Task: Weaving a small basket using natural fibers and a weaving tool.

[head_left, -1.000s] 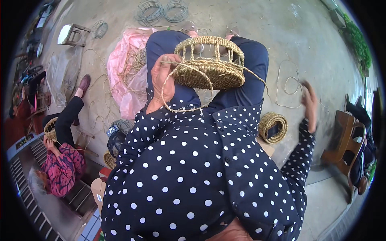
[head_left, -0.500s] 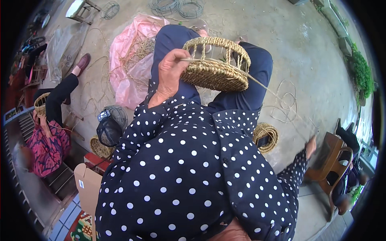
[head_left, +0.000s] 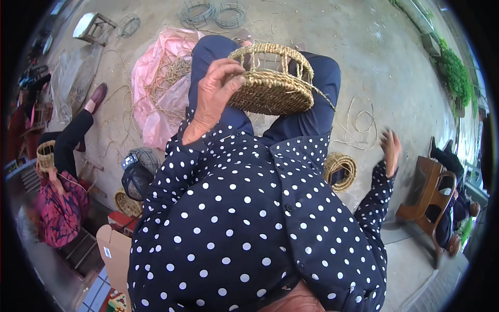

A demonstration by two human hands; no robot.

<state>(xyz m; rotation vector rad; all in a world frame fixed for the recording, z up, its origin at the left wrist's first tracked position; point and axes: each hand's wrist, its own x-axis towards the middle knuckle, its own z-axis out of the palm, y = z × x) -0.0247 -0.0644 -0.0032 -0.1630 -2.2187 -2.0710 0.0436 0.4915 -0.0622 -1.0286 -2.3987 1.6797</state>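
A woven straw basket [head_left: 270, 92] lies tilted on my lap, its tightly woven base toward me and its open-sided rim on the far side. My left hand [head_left: 214, 93] grips the basket's left edge, thumb on the near side and fingers over the far side. From the right side of the basket a short straw cord [head_left: 325, 98] sticks out over my right knee. Away to the right, above the floor, my right hand [head_left: 391, 150] is raised and apart from the basket. Its fingers are spread and slightly blurred, and no cord shows in it.
Pink plastic sheeting [head_left: 148, 88] with loose straw lies left of my legs. Coiled cord [head_left: 361, 122] and a straw ring [head_left: 340, 171] are at my right. Wire frames [head_left: 197, 13] lie far ahead. Another person [head_left: 62, 203] holds a basket at left; a wooden chair [head_left: 426, 192] stands at right.
My right hand has risen from lower right, and its fingers have spread. The cord that stretched from the basket toward it is slack and short now. My left hand still grips the basket.
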